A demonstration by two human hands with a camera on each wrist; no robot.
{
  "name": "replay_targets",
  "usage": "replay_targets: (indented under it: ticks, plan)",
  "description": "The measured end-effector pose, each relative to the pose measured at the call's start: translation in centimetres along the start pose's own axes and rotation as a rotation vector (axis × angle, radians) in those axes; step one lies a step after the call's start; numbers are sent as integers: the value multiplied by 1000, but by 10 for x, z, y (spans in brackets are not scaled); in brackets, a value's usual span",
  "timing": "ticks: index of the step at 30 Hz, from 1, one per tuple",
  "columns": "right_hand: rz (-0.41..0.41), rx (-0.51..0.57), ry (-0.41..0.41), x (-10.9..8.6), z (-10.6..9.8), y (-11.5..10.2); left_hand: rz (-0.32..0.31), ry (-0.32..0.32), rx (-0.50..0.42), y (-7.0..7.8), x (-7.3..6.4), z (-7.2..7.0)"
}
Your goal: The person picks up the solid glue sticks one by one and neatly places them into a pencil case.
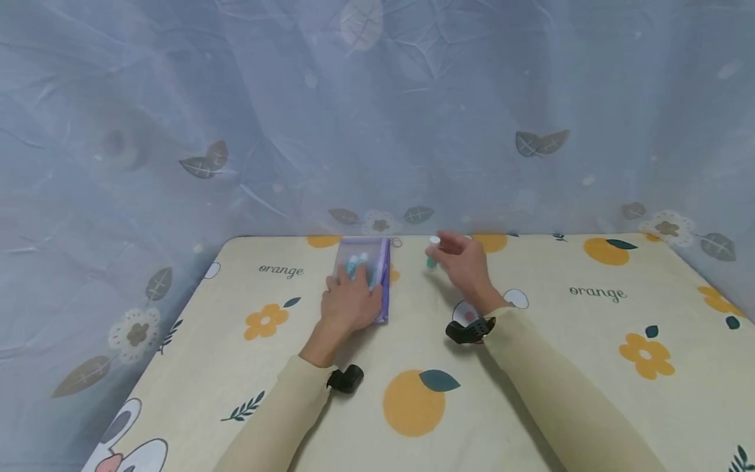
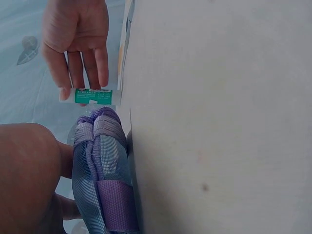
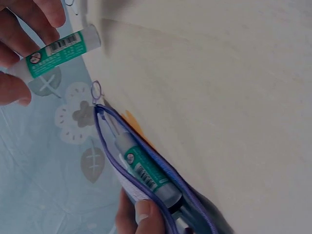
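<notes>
A mesh zipper pouch with purple edging (image 1: 385, 298) lies on the table near its far edge. My left hand (image 1: 349, 305) grips its near side, thumb and fingers at the opening's rim (image 3: 163, 207) in the right wrist view. Through the open zipper a green and white glue stick (image 3: 148, 170) shows inside. The pouch's deeper contents are partly hidden. To the right of the pouch, my right hand (image 1: 466, 265) pinches another glue stick (image 3: 61, 53) by its end, between thumb and fingertips. This stick is held above the table, apart from the pouch.
The table bears a cream cloth (image 1: 531, 380) printed with oranges and flowers. Just past its far edge hangs a bluish patterned curtain (image 1: 377, 118). A zipper pull ring (image 3: 96, 90) sticks out at the pouch's far corner.
</notes>
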State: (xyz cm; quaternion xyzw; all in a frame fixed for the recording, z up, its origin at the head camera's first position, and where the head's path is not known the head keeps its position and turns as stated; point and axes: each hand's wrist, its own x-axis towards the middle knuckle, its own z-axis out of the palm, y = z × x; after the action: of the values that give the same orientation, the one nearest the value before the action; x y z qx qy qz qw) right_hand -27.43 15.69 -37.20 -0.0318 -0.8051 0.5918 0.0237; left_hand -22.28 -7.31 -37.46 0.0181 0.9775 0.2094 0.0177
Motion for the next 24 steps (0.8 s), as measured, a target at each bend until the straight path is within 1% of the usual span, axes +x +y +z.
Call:
replay_targets:
  ticks: [4, 6, 9, 13, 18, 24]
  plan:
    - [33, -35, 14, 1, 1, 6, 0, -8, -4, 1, 1, 2]
    - [46, -50, 19, 0, 2, 9, 0, -1, -9, 1, 0, 4]
    - [54, -64, 36, -1, 1, 13, 5, 6, -8, 1, 0, 7]
    - [64, -71, 53, -3, 1, 16, 15, 0, 5, 1, -1, 9]
    - [66, -64, 49, -3, 3, 14, 10, 11, 23, 1, -4, 7]
    - [32, -69, 62, 0, 6, 5, 7, 21, 14, 0, -4, 0]
